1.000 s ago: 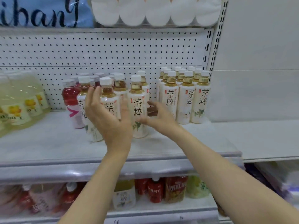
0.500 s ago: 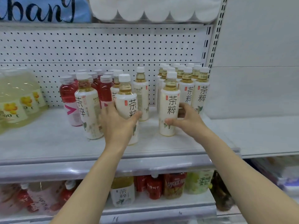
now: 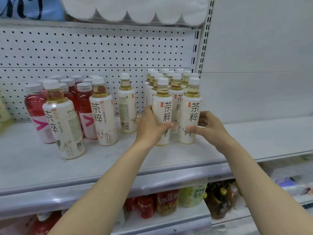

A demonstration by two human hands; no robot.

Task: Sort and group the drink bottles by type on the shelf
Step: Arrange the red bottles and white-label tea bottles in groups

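My left hand point(image 3: 150, 128) grips a white-labelled tea bottle point(image 3: 163, 106) standing on the shelf point(image 3: 118, 160), in front of a cluster of matching tea bottles point(image 3: 176, 82) at the right end. My right hand point(image 3: 210, 127) holds the neighbouring tea bottle point(image 3: 191, 112), thumb in front and fingers curled behind it. Three more tea bottles stand apart to the left: one near the front point(image 3: 63, 121), one point(image 3: 103, 112) beside the red drinks and one point(image 3: 127, 106) further back. Several red drink bottles point(image 3: 36, 109) with pink labels are grouped at the left.
A pegboard panel point(image 3: 101, 51) backs the shelf and an upright post point(image 3: 203, 48) bounds it on the right. Pale yellow bottles point(image 3: 4, 114) peek in at the far left. The lower shelf point(image 3: 169, 200) holds assorted drinks. White rolls point(image 3: 135, 9) sit overhead.
Both hands have carried their tea bottles rightward; the two bottles now stand side by side against the right-hand cluster. The camera has swung right as well.
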